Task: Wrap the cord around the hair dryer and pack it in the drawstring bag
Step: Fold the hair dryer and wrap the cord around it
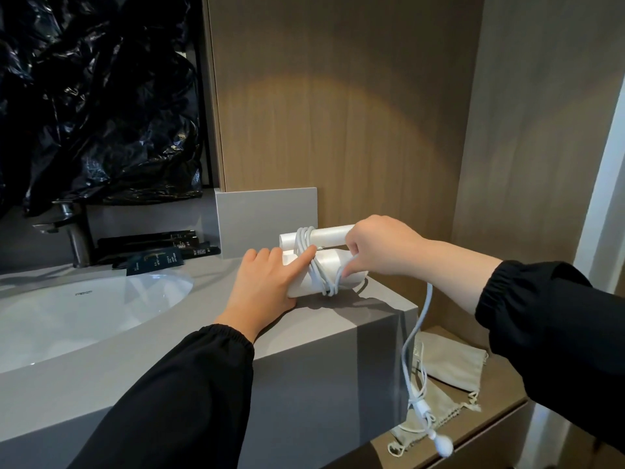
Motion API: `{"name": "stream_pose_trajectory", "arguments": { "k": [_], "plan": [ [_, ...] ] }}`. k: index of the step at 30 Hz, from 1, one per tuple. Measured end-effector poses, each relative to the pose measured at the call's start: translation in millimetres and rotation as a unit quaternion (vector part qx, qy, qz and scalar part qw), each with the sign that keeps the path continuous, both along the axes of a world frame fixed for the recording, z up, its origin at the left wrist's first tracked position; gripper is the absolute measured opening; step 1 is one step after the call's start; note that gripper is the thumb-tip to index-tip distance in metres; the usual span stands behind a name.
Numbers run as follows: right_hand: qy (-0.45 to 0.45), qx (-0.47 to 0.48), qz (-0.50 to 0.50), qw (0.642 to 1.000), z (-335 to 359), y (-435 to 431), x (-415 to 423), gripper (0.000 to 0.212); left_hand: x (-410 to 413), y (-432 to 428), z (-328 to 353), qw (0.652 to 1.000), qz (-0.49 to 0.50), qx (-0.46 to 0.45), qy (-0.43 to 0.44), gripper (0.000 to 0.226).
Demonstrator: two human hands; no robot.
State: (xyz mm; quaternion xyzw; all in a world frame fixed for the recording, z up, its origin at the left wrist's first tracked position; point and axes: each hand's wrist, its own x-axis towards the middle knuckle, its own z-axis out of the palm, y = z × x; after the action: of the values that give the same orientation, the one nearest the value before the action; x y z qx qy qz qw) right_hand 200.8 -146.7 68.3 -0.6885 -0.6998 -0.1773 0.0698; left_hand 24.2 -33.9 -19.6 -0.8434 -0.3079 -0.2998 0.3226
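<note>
Hair dryer (338,265): folded, lying on grey counter (203,319) near right corner. Cord (430,294): several turns round body; remainder hangs over counter edge, plug (443,446) dangling. Left hand (260,282): flat, index finger pressing turns. Right hand (382,245): fingers curled, pinching cord loop. Drawstring bag (449,363): on lower wooden shelf (490,411), right.
</note>
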Motion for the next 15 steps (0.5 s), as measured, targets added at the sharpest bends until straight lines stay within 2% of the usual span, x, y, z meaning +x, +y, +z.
{"name": "stream_pose_trajectory", "arguments": {
  "k": [3,7,10,12,15],
  "plan": [
    [0.004,0.008,-0.004,1.0,3,1,0,0.039,0,-1,1,1.0,0.003,-0.007,0.006,0.089],
    [0.063,-0.034,0.019,0.997,3,3,4,0.01,0,-3,2,1.0,-0.004,-0.006,0.012,0.089],
    [0.098,-0.045,0.026,0.994,4,3,10,0.011,0,-3,1,1.0,-0.015,-0.001,0.012,0.086],
    [0.121,-0.011,0.025,0.992,5,4,14,0.004,1,-3,1,1.0,-0.024,0.003,0.012,0.082],
    [0.14,0.052,-0.01,0.989,9,6,17,0.028,1,-3,1,0.999,-0.039,0.008,0.011,0.077]
  ]
}}
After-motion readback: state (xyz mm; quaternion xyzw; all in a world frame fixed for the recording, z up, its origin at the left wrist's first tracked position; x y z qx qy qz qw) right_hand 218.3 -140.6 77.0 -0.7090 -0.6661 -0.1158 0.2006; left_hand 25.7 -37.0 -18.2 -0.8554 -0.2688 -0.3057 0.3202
